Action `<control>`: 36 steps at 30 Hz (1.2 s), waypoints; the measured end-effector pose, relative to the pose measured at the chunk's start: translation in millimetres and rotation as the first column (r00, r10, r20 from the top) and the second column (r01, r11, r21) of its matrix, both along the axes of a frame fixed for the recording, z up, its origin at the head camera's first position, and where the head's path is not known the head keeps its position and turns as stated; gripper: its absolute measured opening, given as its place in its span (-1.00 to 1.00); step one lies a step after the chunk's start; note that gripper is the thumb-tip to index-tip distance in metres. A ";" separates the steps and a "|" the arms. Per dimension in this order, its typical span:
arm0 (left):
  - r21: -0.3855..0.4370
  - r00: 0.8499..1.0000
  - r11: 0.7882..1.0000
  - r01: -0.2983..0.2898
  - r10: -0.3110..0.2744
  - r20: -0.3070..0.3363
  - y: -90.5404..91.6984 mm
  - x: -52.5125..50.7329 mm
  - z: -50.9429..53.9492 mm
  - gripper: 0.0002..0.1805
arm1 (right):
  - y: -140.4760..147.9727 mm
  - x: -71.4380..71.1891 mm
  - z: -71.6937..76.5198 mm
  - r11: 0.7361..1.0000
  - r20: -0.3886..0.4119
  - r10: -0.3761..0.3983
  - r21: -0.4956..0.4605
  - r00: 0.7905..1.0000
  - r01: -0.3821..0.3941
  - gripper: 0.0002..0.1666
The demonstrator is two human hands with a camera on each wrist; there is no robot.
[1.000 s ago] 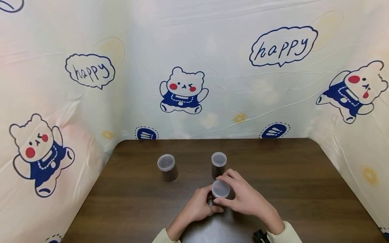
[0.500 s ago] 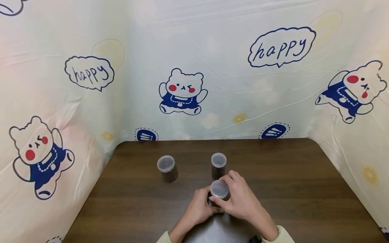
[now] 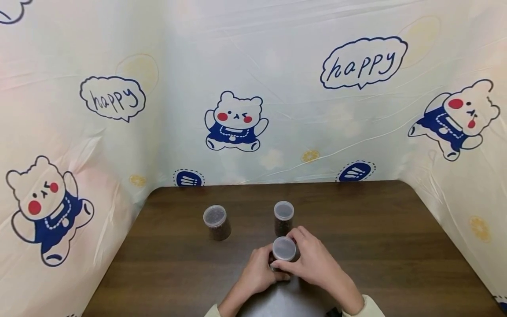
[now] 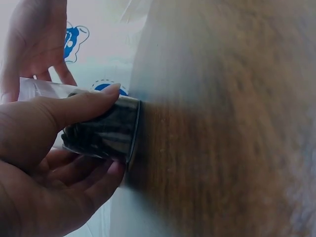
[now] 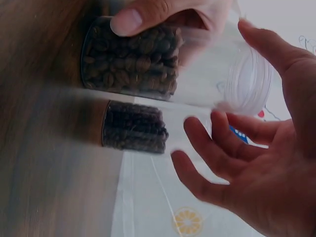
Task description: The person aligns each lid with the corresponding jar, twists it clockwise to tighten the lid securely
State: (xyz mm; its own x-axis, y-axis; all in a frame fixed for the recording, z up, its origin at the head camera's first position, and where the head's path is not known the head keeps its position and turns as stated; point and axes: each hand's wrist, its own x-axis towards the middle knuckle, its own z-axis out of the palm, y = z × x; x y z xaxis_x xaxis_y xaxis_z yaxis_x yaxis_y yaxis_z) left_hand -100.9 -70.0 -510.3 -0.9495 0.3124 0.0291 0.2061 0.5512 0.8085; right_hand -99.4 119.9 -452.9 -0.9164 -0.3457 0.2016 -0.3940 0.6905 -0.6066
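Observation:
In the head view a clear jar of coffee beans with a translucent screw lid (image 3: pixel 284 248) stands on the table between both hands. My left hand (image 3: pixel 257 270) grips its lower part, thumb on the near side and fingers round the other side. My right hand (image 3: pixel 317 259) holds the lid's rim between thumb and fingers. Coffee beans (image 5: pixel 131 61) fill about the lower half of this jar in the right wrist view. The left wrist view shows the jar's dark base (image 4: pixel 106 128) against the wood, partly covered by my left thumb.
A second jar of beans (image 3: pixel 284 220) stands just behind the held one. A third lidded jar (image 3: pixel 218 223) stands farther left on the brown wooden table (image 3: pixel 356 220). A printed cloth (image 3: pixel 293 110) hangs behind the table and at its sides.
My right hand has shifted slightly left and turned, its fingers closer round the lid. My left hand stays on the jar's lower part. The other two jars stand where they were.

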 end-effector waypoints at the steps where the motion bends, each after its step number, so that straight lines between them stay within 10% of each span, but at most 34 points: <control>1: 0.007 1.000 1.000 0.002 -0.002 0.005 -0.1 -0.2 -0.8 -0.37 | 1.9 -1.2 -0.3 1.000 0.021 0.026 -0.018 0.999 -0.026 -0.38; 12: -0.023 0.999 1.000 0.003 -0.002 0.034 -1.9 -3.1 0.6 -0.31 | 18.1 -11.3 -0.1 0.971 0.113 0.215 -0.130 0.970 -0.200 -0.44; 36: 0.145 0.996 0.989 0.014 -0.025 0.080 14.0 -9.1 3.2 -0.27 | 38.0 -17.5 4.3 0.967 0.102 0.204 -0.178 0.974 -0.184 -0.43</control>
